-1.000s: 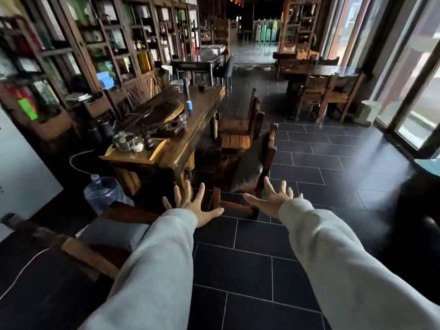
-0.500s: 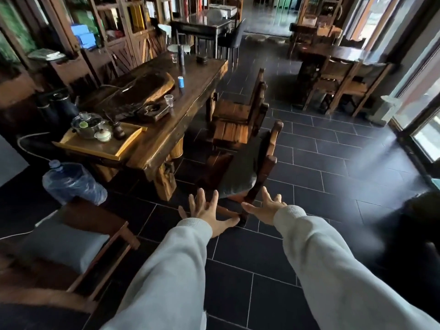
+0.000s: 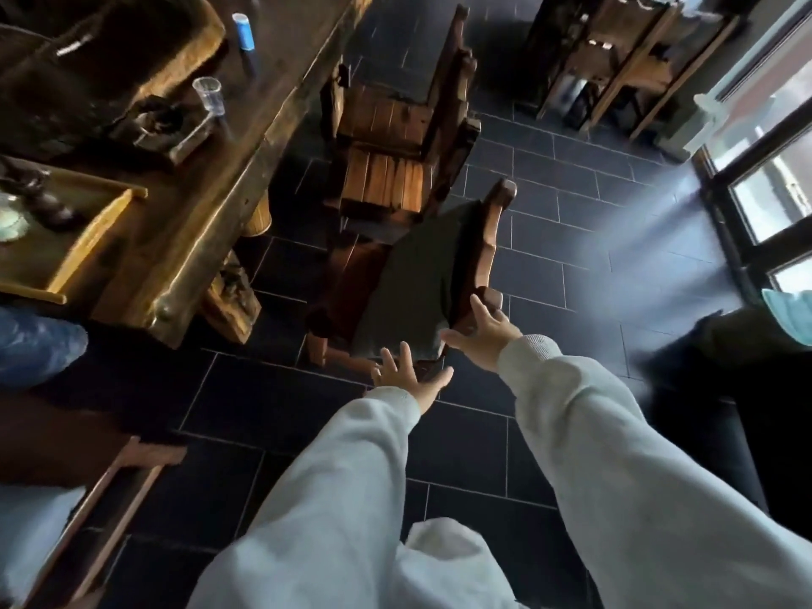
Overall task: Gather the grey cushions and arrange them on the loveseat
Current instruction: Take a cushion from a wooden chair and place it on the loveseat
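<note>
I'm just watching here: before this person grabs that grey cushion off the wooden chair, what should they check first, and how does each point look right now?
1. Both hands free: ok. The left hand and right hand are open and hold nothing.
2. Hands at the grey cushion: ok. Both reach its near edge; actual contact cannot be told.
3. Nothing lying on the cushion: ok. Its visible surface is bare.
4. Cushion loose from the wooden chair: cannot tell. It leans against the chair back; any tie is hidden.
5. Floor clear underfoot: ok. The dark tiles between the person and the chair are bare.
6. Route to the loveseat: cannot tell. It is not clearly in view.
</note>
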Available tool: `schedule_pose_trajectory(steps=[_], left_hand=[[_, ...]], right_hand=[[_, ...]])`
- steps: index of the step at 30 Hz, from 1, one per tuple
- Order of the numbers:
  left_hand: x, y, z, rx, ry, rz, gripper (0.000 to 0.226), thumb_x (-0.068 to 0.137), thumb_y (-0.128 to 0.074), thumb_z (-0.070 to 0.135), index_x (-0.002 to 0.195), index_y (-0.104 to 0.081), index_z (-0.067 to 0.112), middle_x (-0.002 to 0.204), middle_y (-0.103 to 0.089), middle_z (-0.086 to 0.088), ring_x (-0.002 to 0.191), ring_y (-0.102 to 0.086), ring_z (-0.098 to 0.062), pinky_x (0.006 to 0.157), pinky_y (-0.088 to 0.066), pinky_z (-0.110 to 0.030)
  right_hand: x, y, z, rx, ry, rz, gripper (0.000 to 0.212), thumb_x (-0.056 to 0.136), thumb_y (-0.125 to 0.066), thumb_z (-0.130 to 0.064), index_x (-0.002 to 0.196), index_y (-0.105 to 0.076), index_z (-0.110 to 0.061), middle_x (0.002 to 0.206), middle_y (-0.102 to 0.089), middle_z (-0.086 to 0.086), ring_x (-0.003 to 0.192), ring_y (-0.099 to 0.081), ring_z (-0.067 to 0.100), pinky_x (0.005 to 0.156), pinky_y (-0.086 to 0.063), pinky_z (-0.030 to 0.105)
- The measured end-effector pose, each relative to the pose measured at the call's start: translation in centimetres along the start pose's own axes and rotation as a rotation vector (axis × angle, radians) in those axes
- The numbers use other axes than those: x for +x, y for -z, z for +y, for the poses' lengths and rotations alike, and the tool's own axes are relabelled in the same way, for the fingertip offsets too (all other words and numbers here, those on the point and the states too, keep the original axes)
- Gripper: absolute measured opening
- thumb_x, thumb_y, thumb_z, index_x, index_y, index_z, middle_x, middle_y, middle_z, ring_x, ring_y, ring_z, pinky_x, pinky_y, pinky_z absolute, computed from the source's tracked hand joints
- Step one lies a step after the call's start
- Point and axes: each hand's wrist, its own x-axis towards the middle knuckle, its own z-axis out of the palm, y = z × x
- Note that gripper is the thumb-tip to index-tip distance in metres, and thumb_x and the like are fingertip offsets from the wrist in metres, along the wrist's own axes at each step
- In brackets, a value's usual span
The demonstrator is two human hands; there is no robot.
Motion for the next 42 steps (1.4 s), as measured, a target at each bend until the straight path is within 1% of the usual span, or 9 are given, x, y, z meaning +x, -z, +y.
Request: schedule_pose_trajectory(steps=[6, 11, 15, 20, 25, 28, 32, 35, 42], left_hand=[[6.2, -0.8, 3.5, -0.091, 0.107, -0.126, 0.097, 0.090, -0.044, 0.075, 0.161, 0.008, 0.035, 0.170, 0.016, -0.002, 0.156, -0.004, -0.033, 0.122, -0.015, -0.050], [12.5, -2.5, 5.5, -0.241, 0.240, -0.193, 0.104, 0.089, -0.056, 0.067, 0.160, 0.012, 0.034, 0.170, 0.007, -0.013, 0.151, -0.026, -0.037, 0.119, -0.021, -0.042], [18.8, -3.1, 6.9, -0.507, 0.460, -0.149, 0.109, 0.087, -0.063, 0.065, 0.159, 0.013, 0.035, 0.167, -0.020, -0.015, 0.144, -0.038, -0.039, 0.116, -0.034, -0.047], [23.1, -4.8, 9.8, -0.815, 0.663, -0.056, 0.123, 0.078, -0.081, 0.050, 0.158, 0.012, 0.044, 0.163, -0.027, -0.012, 0.138, -0.044, -0.037, 0.103, -0.049, -0.050], [25.8, -7.2, 11.0, -0.735, 0.749, 0.049, 0.119, 0.081, -0.083, 0.038, 0.161, 0.003, 0.022, 0.160, -0.032, -0.024, 0.142, -0.040, -0.037, 0.114, -0.032, -0.042], [26.8, -7.7, 11.2, -0.882, 0.814, 0.156, 0.117, 0.078, -0.087, 0.010, 0.160, -0.004, 0.014, 0.158, -0.033, -0.026, 0.142, -0.039, -0.038, 0.113, -0.031, -0.042], [26.7, -7.5, 10.6, -0.738, 0.908, 0.102, 0.122, 0.075, -0.086, 0.047, 0.162, -0.002, 0.024, 0.153, -0.041, -0.025, 0.136, -0.045, -0.042, 0.111, -0.038, -0.046], [26.7, -5.9, 9.8, -0.654, 0.903, 0.147, 0.113, 0.070, -0.085, 0.054, 0.159, -0.019, 0.035, 0.140, -0.054, -0.019, 0.126, -0.054, -0.040, 0.106, -0.042, -0.041], [26.0, 4.5, 8.1, -0.505, 0.929, 0.423, 0.072, 0.085, -0.067, 0.063, 0.141, -0.057, 0.020, 0.129, -0.052, -0.020, 0.119, -0.057, -0.039, 0.100, -0.044, -0.039]], right_hand=[[8.9, 2.9, 1.1, -0.148, -0.024, -0.014, 0.099, 0.073, -0.037, -0.089, 0.157, 0.002, -0.055, 0.168, -0.023, 0.008, 0.151, -0.026, 0.042, 0.119, -0.015, 0.069], [19.1, 6.8, 1.3, -0.323, -0.013, -0.065, 0.093, 0.086, -0.044, -0.084, 0.160, 0.002, -0.052, 0.174, 0.005, 0.014, 0.159, 0.002, 0.040, 0.122, -0.003, 0.066], [29.0, 10.5, -0.2, -0.462, 0.112, -0.045, 0.091, 0.090, -0.053, -0.073, 0.163, -0.007, -0.044, 0.172, 0.012, 0.017, 0.157, 0.014, 0.041, 0.121, 0.007, 0.066], [38.9, 13.5, -3.6, -0.750, 0.340, -0.073, 0.108, 0.082, -0.070, -0.068, 0.165, -0.006, -0.040, 0.172, 0.007, 0.019, 0.158, 0.010, 0.040, 0.122, 0.007, 0.067], [45.8, 14.6, -4.1, -0.891, 0.341, -0.222, 0.119, 0.079, -0.081, -0.057, 0.164, -0.001, -0.038, 0.169, 0.016, 0.024, 0.156, 0.014, 0.045, 0.122, 0.004, 0.067], [48.9, 14.3, -4.0, -0.902, 0.311, -0.252, 0.123, 0.077, -0.083, -0.056, 0.164, 0.003, -0.040, 0.169, 0.015, 0.026, 0.155, 0.011, 0.050, 0.123, 0.000, 0.068], [51.7, 14.2, -4.8, -0.918, 0.334, -0.323, 0.128, 0.070, -0.083, -0.067, 0.162, 0.004, -0.048, 0.165, -0.022, 0.026, 0.152, -0.024, 0.049, 0.123, -0.018, 0.060], [53.0, 14.7, -4.9, -0.850, 0.449, -0.285, 0.104, 0.075, -0.075, -0.073, 0.160, -0.023, -0.044, 0.144, -0.053, 0.016, 0.133, -0.052, 0.041, 0.110, -0.045, 0.048], [52.2, 16.4, -9.2, -0.701, 0.611, -0.225, 0.073, 0.087, -0.055, -0.078, 0.145, -0.054, -0.033, 0.132, -0.059, 0.013, 0.125, -0.056, 0.038, 0.098, -0.049, 0.044]])
